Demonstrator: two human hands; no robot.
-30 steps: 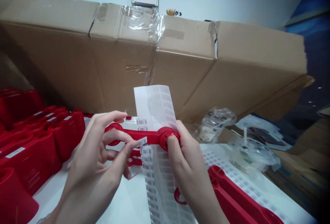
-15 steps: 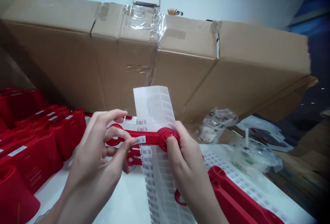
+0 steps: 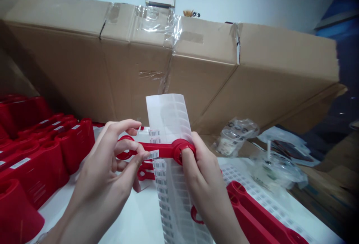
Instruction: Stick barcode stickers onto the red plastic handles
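My right hand (image 3: 206,174) grips the ringed right end of a red plastic bar (image 3: 166,149), with a finger pressed into the ring. Thumb and a finger of my left hand (image 3: 105,173) pinch a small white barcode label (image 3: 153,154) against the bar's front face. Another pale scrap (image 3: 138,130) clings to an upper fingertip of that hand. Behind and below the bar runs a long backing strip (image 3: 171,113) of barcode labels, its top bare and curled upward. The bar's left ring is partly covered by my left fingers.
Stacked red plastic parts (image 3: 36,173) with white labels stand at left. More red bars (image 3: 260,214) lie at right beside another label sheet (image 3: 252,188). A bagged cup (image 3: 231,139) and clear plastic packaging (image 3: 277,169) sit farther right. Large cardboard (image 3: 134,72) walls the back.
Almost nothing differs. Both hands, the red bar and the label keep their places, with only a very slight shift of the whole view.
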